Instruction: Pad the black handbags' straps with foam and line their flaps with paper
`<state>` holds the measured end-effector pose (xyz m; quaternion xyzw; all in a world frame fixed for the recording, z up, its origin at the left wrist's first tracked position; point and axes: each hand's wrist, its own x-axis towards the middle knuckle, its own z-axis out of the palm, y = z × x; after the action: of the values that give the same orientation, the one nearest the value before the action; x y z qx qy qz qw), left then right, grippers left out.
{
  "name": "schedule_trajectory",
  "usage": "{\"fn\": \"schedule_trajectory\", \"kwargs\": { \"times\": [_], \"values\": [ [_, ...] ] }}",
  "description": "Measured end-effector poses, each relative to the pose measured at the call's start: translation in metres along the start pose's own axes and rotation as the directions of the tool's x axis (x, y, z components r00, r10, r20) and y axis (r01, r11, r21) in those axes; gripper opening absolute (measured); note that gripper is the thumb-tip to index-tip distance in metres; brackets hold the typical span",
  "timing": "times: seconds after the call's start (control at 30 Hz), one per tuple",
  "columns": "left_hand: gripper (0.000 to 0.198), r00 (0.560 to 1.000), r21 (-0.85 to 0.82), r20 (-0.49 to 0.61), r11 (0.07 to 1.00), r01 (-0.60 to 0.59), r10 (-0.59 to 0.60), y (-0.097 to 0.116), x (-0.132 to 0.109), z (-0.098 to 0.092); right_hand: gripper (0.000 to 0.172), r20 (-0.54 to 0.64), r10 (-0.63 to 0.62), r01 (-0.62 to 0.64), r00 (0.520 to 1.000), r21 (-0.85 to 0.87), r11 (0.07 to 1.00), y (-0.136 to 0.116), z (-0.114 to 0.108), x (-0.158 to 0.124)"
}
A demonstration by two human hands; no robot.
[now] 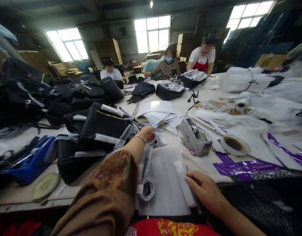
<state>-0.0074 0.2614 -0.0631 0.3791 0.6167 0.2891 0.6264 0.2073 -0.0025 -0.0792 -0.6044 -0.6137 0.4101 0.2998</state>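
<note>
In front of me lies a flat bag-like item (163, 183) covered by a white sheet, with a white paper-wrapped strip (184, 183) along its right side. A strap in clear plastic (147, 164) runs down its left side to a wrapped ring. My left hand (147, 132) reaches over the far end, its fingers closed around the plastic-wrapped strap; the fingertips are partly hidden. At the near right edge, my right hand (205, 188) grips the item's side beside the strip, some fingers out of sight.
Black bags (102, 124) are piled on the left, near a blue tape dispenser (30, 160). A grey tape dispenser (194, 137), pink-handled cutter (189, 148), tape roll (234, 145) and purple plastic (239, 167) lie right. White sheets (158, 111) are stacked ahead. Three people work across the table.
</note>
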Motion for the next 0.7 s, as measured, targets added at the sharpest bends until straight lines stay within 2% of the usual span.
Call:
{"fn": "schedule_trajectory", "kwargs": {
  "times": [0.1, 0.17, 0.23, 0.33, 0.37, 0.43, 0.47, 0.53, 0.6, 0.63, 0.67, 0.7],
  "values": [
    [0.035, 0.998, -0.057, -0.044, 0.998, 0.031, -0.033, -0.003, 0.008, 0.008, 0.036, 0.027, 0.003, -0.003, 1.0, -0.013, 1.0, 0.001, -0.002, 0.002],
    [0.03, 0.999, -0.119, -0.05, 0.993, -0.019, 0.013, 0.0, 0.003, 0.004, 0.037, 0.065, 0.004, -0.004, 0.998, -0.006, 1.0, 0.001, -0.005, 0.004],
    [0.021, 0.993, -0.192, -0.032, 0.975, -0.116, 0.112, 0.007, -0.013, -0.004, 0.038, 0.067, -0.007, 0.008, 0.998, -0.017, 1.0, 0.0, -0.012, 0.008],
    [0.018, 0.947, -0.281, 0.054, 0.915, -0.289, 0.316, 0.013, -0.054, -0.017, 0.041, -0.086, -0.045, 0.044, 0.995, -0.023, 0.999, -0.009, -0.029, 0.023],
    [0.019, 0.911, -0.289, 0.115, 0.891, -0.35, 0.396, 0.013, -0.07, -0.018, 0.043, -0.138, -0.057, 0.057, 0.989, -0.001, 0.998, -0.014, -0.034, 0.031],
    [0.021, 0.76, -0.254, 0.318, 0.823, -0.508, 0.567, 0.009, -0.102, -0.016, 0.05, -0.155, -0.081, 0.097, 0.985, 0.103, 0.99, -0.032, -0.043, 0.049],
    [0.02, 0.677, -0.218, 0.414, 0.788, -0.576, 0.609, 0.005, -0.116, -0.013, 0.053, -0.113, -0.097, 0.118, 0.989, 0.191, 0.974, -0.043, -0.045, 0.058],
    [0.017, 0.515, -0.097, 0.593, 0.69, -0.717, 0.619, -0.003, -0.137, -0.004, 0.06, 0.031, -0.143, 0.117, 0.989, 0.427, 0.897, -0.071, -0.045, 0.075],
    [0.017, 0.383, 0.015, 0.713, 0.534, -0.845, 0.587, -0.01, -0.15, 0.003, 0.064, 0.179, -0.184, 0.025, 0.966, 0.646, 0.763, -0.1, -0.041, 0.086],
    [0.017, 0.339, 0.057, 0.741, 0.449, -0.892, 0.579, -0.013, -0.153, 0.005, 0.062, 0.232, -0.198, -0.03, 0.952, 0.717, 0.696, -0.114, -0.04, 0.089],
    [0.016, 0.318, 0.093, 0.748, 0.383, -0.919, 0.583, -0.016, -0.154, 0.006, 0.058, 0.268, -0.208, -0.075, 0.941, 0.763, 0.643, -0.128, -0.04, 0.09],
    [0.015, 0.32, 0.13, 0.741, 0.343, -0.93, 0.59, -0.018, -0.154, 0.006, 0.053, 0.279, -0.219, -0.095, 0.935, 0.792, 0.603, -0.14, -0.041, 0.088]
  ]
}}
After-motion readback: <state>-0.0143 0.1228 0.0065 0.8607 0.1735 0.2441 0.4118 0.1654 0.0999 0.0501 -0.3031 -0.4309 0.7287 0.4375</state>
